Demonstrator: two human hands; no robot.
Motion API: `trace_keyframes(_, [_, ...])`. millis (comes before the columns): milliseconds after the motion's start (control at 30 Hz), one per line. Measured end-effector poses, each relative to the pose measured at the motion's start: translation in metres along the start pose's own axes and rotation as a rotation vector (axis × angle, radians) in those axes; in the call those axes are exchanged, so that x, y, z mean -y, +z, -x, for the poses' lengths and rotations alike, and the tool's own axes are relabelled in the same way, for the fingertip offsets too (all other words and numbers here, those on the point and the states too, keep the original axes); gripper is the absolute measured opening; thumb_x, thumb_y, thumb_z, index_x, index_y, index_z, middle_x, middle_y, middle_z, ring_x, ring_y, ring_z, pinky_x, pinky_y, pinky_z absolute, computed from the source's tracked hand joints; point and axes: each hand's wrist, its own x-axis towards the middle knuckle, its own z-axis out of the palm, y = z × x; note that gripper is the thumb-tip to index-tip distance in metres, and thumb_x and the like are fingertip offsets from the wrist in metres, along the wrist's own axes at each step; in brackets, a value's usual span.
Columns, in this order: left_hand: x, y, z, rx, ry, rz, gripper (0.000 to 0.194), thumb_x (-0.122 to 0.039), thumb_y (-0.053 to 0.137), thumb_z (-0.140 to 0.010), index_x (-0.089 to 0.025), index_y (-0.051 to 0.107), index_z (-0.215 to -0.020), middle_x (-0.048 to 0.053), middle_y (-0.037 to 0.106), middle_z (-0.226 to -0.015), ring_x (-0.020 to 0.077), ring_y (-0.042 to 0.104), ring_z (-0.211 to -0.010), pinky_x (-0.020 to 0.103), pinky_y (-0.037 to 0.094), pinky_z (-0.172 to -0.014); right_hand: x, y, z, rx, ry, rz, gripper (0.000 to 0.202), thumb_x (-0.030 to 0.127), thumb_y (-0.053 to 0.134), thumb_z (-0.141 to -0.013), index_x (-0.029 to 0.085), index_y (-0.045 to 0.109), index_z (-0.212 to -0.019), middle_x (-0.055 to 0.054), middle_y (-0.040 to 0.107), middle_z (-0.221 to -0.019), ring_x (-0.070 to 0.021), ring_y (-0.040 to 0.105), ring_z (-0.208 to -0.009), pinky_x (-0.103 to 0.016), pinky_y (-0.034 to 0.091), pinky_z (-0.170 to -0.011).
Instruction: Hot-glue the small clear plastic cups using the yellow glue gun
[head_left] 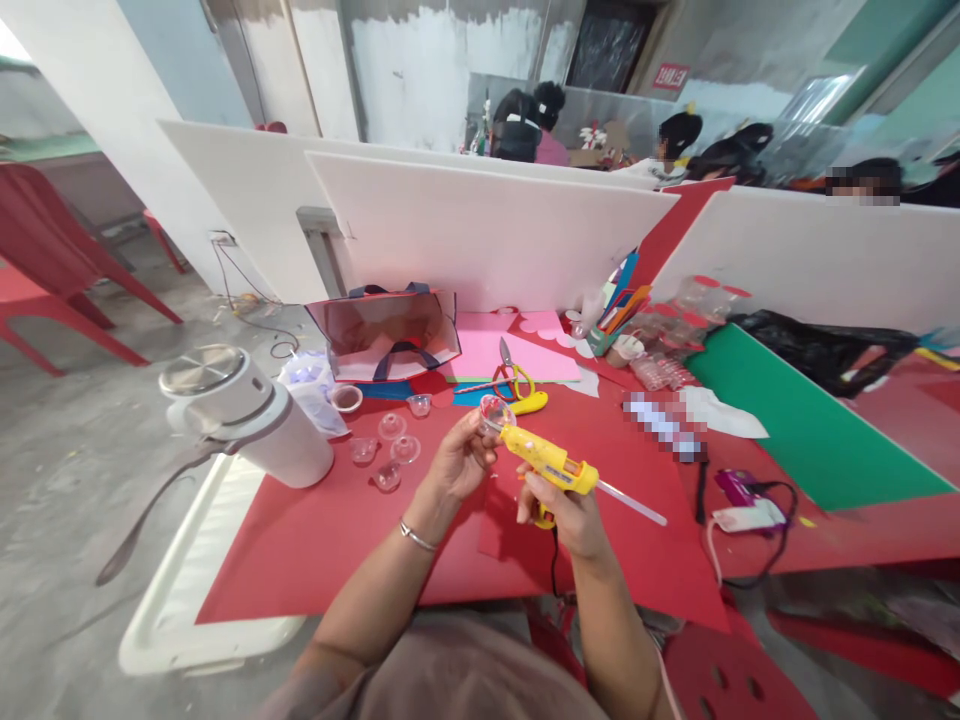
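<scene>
Right grip (pixel 561 508) holding one glue gun (pixel 546 458), left grip (pixel 460 462) one cup (pixel 496 411), five cups (pixel 405 449) nearby

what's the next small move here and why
Probably a gentle squeeze of the trigger on the yellow glue gun, keeping the clear plastic cup steady: the nozzle is right at the cup in the left hand, the right hand grips the gun, and a glue stick sticks out behind.

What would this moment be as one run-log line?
left hand: holds clear plastic cup | right hand: grips yellow glue gun, front end at cup | nearby: loose clear cups, scissors, red sheet
</scene>
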Motion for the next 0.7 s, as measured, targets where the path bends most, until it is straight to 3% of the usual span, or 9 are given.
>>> trace_keyframes(300, [-0.0027, 0.0024, 0.0022, -0.052, -0.030, 0.063, 0.011, -0.015, 0.071, -0.090, -0.015, 0.062, -0.083, 0.000, 0.069, -0.066, 0.0140, 0.073, -0.056, 0.016, 0.051, -0.042, 0.0016, 0.0020, -0.0033, -0.007, 0.015, -0.006, 0.044, 0.060, 0.078, -0.086, 0.018, 0.076, -0.096, -0.001, 0.068, -0.052, -0.0144, 0.061, -0.044, -0.025, 0.050, -0.049])
trace_keyframes(700, [-0.0028, 0.0053, 0.0046, -0.053, -0.015, 0.001, 0.015, -0.019, 0.077, -0.087, -0.015, 0.063, -0.084, 0.002, 0.071, -0.067, 0.0148, 0.073, -0.059, 0.015, 0.050, -0.042, 0.0076, 0.0064, 0.0002, -0.046, 0.024, 0.003, 0.045, 0.061, 0.079, -0.084, 0.018, 0.074, -0.096, 0.001, 0.066, -0.049, -0.0160, 0.059, -0.042, -0.028, 0.049, -0.048])
